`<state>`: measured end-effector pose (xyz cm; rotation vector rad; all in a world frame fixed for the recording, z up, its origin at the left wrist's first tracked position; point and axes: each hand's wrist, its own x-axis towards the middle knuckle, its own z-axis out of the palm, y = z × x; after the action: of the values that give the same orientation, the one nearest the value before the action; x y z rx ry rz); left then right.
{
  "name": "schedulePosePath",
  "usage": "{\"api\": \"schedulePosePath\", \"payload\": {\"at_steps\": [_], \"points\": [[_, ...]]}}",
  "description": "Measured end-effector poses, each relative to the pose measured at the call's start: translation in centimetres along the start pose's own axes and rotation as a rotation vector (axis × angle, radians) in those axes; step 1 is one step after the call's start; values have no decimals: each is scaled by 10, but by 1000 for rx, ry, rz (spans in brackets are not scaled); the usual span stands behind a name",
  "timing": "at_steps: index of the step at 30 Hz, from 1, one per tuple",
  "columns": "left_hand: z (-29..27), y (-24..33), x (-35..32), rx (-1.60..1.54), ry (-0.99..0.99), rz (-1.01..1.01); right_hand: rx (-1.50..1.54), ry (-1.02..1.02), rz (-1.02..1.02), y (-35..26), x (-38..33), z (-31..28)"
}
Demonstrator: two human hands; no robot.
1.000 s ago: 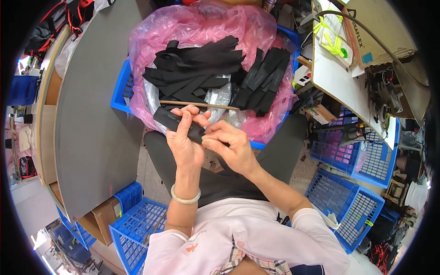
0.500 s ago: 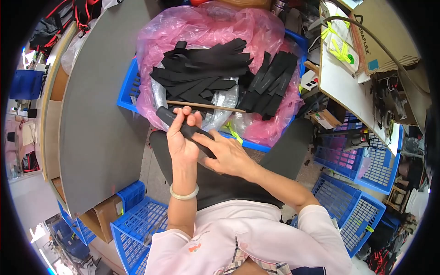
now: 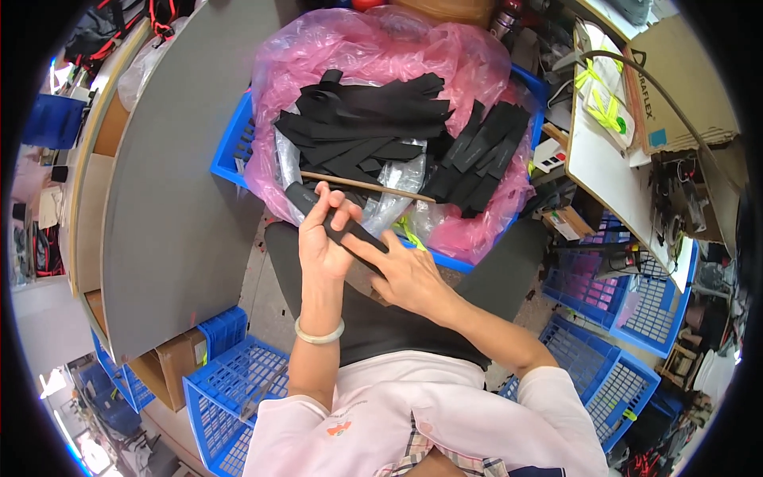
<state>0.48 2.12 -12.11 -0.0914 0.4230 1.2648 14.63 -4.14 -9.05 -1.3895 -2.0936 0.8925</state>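
Observation:
A black fabric strip [image 3: 302, 196] runs slantwise between my hands, over the near left edge of a blue crate [image 3: 230, 148]. My left hand [image 3: 324, 238], palm up, has its fingers curled round the strip's middle. My right hand [image 3: 412, 273] grips the strip's lower end between thumb and fingers. Beyond my hands, a pile of black strips [image 3: 366, 111] lies on pink plastic sheeting [image 3: 278, 67] that lines the crate. A second bunch of black strips [image 3: 481, 155] lies at the right. Across the crate's near side rests a thin wooden stick [image 3: 369, 186].
To the left stands a grey tabletop [image 3: 183, 191]. Blue baskets [image 3: 230, 397] are on the floor at the lower left, with more blue baskets [image 3: 596, 374] at the right. A white bench [image 3: 612, 175] and a cardboard box [image 3: 683, 87] stand at the far right.
The whole scene has shifted slightly right in view. Both hands keep hold of the strip; my right fingers have moved a little along its lower end.

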Motion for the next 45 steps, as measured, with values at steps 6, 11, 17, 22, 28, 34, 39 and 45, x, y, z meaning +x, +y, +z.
{"api": "schedulePosePath", "payload": {"at_steps": [6, 11, 17, 22, 28, 34, 39, 45], "points": [[9, -28, -11, 311, 60, 18, -60, -22, -5, 26, 22, 14], [15, -9, -2, 115, -67, 22, 69, 145, -74, 7, 1, -4], [32, -48, -23, 407, 6, -36, -92, 131, -21, 40, -6, 20], [35, -33, -15, 447, -133, -47, 97, 414, -264, 36, -22, -30], [43, -57, -37, 558, -302, -587, 636, 212, 157, 36, 31, -91], [31, -80, -37, 428, -255, -693, 906, 402, 303, 74, 45, -74], [17, -82, -35, 362, -197, -755, 990, 468, 368, 85, 48, -61], [10, -92, -16, 555, -24, -714, 957, 94, 359, 114, 5, -41]]}}
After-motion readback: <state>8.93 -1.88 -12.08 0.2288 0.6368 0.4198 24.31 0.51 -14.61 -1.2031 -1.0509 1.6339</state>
